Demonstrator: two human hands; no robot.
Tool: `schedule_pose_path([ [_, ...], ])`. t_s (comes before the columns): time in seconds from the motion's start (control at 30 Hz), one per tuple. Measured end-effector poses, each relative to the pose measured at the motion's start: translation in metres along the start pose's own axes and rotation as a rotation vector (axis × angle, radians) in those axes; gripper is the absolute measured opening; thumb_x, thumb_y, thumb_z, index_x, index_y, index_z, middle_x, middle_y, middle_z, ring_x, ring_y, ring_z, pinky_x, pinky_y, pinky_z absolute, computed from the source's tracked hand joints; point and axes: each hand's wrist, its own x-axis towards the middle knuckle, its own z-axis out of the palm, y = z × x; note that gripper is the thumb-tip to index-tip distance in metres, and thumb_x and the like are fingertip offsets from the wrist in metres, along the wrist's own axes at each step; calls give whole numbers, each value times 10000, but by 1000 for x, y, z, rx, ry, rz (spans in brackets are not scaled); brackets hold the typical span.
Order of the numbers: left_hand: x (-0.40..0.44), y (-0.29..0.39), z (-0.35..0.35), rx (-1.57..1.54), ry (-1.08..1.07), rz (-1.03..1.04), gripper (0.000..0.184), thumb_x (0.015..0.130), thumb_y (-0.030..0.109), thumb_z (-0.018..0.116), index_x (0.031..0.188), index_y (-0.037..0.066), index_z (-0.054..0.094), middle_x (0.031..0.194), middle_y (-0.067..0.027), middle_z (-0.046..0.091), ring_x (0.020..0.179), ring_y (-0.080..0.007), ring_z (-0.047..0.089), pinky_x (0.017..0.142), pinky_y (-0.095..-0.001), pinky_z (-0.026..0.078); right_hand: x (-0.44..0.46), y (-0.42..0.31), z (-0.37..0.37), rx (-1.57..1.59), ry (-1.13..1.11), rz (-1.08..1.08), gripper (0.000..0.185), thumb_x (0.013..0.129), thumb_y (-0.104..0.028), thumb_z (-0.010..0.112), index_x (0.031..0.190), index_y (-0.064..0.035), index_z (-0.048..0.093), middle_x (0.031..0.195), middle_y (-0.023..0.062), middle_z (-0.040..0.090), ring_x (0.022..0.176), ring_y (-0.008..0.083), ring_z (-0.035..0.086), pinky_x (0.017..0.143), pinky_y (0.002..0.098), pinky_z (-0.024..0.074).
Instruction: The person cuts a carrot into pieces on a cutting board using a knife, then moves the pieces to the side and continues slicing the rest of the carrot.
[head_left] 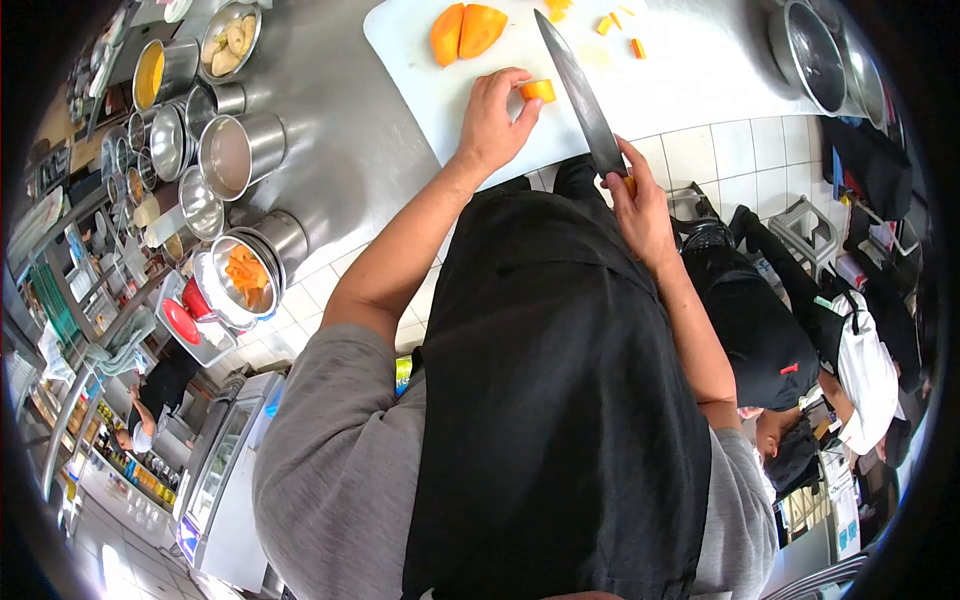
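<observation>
Right grip point(640, 200) clenched on the knife point(582, 94), I pinch an orange chunk point(541, 91) over the board point(408, 62) with my left grip point(498, 118).

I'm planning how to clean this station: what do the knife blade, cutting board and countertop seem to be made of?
Knife blade: steel, satin, judging by its grey, streaky sheen.
Cutting board: probably plastic, smooth and whitish, without visible wood grain.
Countertop: likely stainless steel, grey with soft, blurred reflections.

The handle of that knife point(578, 88) is mostly lost inside the right hand point(640, 205), and the cutting board point(425, 90) gets cut off up top.
</observation>
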Motion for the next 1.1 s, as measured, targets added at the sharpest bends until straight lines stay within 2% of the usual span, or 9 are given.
schedule_pose_path([
  [0.17,-3,-1,1,26,15,162,468,815,79,804,1232,80,590,1268,-120,633,1153,-323,577,909,-410,523,-3,-16,-7,-12,-76,82,604,1020,-90,593,1582,-193,396,834,203,666,735,312,669,779,411,538],
  [0.33,-2,-4,5,67,17,173,477,794,49,806,1219,84,592,1247,-121,627,1134,-320,571,908,-405,515,-8,-19,-11,-24,-116,100,638,1017,-82,593,1602,-218,379,837,206,656,728,307,654,790,409,537],
  [0.53,-1,-5,4,75,9,173,473,779,51,814,1202,85,604,1218,-120,624,1098,-317,565,907,-402,513,-16,-9,-9,-20,-69,11,644,1007,-64,594,1597,-234,400,845,210,652,714,285,634,788,382,536],
  [0.63,1,-4,2,96,-3,183,462,775,49,816,1191,88,619,1210,-119,620,1087,-310,570,905,-397,517,-19,-8,-11,-25,-118,87,635,1001,-58,589,1588,-233,419,886,221,672,737,297,651,800,383,540],
  [0.8,1,-1,1,101,-30,167,435,785,44,810,1186,88,648,1209,-114,613,1065,-279,592,887,-365,539,-22,0,-4,-7,-86,-30,649,980,-39,591,1582,-219,427,918,254,685,789,359,691,798,416,545],
  [1.03,0,-1,0,74,-38,155,439,796,7,795,1207,72,657,1215,-124,605,1042,-247,626,845,-321,560,-22,2,-5,-46,-110,-5,651,973,-33,587,1577,-218,432,938,267,687,818,403,688,799,443,540],
  [1.1,0,1,0,56,-37,150,445,793,-1,793,1210,72,658,1213,-126,605,1043,-247,628,845,-320,561,-22,8,-3,-18,-90,-62,652,973,-32,584,1576,-225,431,953,267,691,843,410,691,801,450,539],
])
